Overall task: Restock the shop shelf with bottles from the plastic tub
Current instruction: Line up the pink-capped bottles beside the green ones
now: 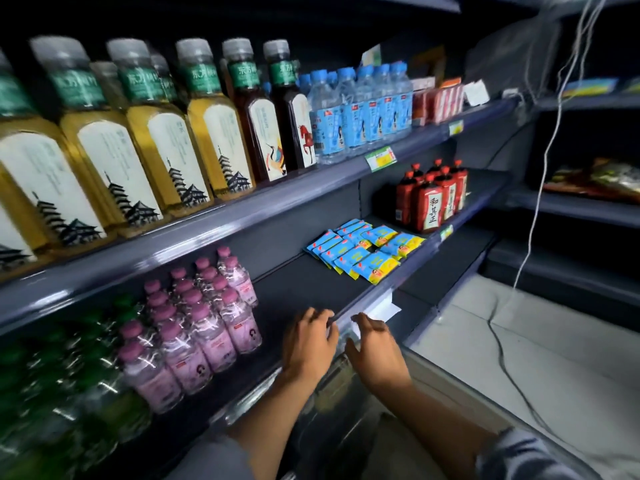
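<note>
At shelf edge [367, 299]: 2 hands (empty).

**Dim shop corner**

Pale grey tiled floor [540, 358] lies at 4 o'clock. A second dark grey metal rack [585, 209] stands at 3 o'clock. A thin white cable [540, 188] hangs at 2 o'clock. Light is weak.

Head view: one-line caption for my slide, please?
Both hands, left hand and right hand, at the front edge of the lower shelf, beside pink-capped bottles.
</note>
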{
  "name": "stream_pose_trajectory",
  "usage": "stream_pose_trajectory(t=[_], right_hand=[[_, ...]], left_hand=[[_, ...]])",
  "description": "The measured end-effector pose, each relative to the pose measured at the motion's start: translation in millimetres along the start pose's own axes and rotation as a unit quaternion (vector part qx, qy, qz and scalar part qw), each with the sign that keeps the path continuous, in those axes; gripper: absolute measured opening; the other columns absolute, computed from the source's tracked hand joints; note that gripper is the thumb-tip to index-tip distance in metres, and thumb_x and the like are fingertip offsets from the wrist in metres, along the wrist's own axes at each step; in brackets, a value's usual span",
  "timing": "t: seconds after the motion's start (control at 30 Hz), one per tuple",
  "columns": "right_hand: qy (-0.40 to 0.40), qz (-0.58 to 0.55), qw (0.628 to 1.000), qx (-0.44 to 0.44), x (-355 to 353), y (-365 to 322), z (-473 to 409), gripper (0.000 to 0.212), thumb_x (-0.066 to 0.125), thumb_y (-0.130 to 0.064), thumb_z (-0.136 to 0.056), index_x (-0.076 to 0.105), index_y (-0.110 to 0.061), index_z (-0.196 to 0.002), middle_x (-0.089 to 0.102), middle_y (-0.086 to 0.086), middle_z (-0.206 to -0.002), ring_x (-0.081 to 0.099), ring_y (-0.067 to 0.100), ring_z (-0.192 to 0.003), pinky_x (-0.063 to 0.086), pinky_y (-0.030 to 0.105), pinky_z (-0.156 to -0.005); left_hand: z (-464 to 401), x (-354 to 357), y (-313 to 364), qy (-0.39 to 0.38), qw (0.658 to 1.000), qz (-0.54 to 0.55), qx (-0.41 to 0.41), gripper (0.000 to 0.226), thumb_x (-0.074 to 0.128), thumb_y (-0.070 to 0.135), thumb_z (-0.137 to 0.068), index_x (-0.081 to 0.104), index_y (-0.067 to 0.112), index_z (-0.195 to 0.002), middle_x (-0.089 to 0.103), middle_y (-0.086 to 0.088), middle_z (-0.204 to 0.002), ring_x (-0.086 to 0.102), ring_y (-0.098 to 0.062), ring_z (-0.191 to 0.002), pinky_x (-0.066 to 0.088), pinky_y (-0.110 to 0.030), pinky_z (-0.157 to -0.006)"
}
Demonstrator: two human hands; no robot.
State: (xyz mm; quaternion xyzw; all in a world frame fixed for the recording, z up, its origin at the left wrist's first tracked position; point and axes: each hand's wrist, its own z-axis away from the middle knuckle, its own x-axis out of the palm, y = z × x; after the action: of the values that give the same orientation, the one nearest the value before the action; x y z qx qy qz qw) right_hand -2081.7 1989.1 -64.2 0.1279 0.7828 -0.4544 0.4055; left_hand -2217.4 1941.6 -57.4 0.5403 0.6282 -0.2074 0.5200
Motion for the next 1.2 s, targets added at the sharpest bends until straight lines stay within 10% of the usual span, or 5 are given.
stream_pose_trajectory(t=[0.37,1.2], right_hand=[[0.043,0.034,0.99,-0.127,13,-31,54,0.017,0.065,-0.008,-0.079,0.071,-0.008,-0.095,0.069,0.013,-0.093,0.062,0.039,-0.093,0.052,0.043,-0.084],[-0.074,-0.019,0.979,-0.187,97,-122,145,0.021,0.054,-0.013,-0.087,0.067,-0.011,-0.102,0.064,0.01,-0.099,0.058,0.031,-0.099,0.052,0.04,-0.074]], left_hand=[[66,-24,1,-0.003,1.0,-0.017,-0.014,0.035,0.055,0.035,-0.093,0.06,0.03,-0.127,0.074,-0.01,-0.108,0.069,-0.034,-0.099,0.053,-0.04,-0.083],[211,-93,-98,0.036,0.991,-0.065,-0.108,0.026,0.049,0.035,-0.095,0.065,0.025,-0.112,0.075,-0.007,-0.097,0.069,-0.034,-0.089,0.054,-0.038,-0.07]])
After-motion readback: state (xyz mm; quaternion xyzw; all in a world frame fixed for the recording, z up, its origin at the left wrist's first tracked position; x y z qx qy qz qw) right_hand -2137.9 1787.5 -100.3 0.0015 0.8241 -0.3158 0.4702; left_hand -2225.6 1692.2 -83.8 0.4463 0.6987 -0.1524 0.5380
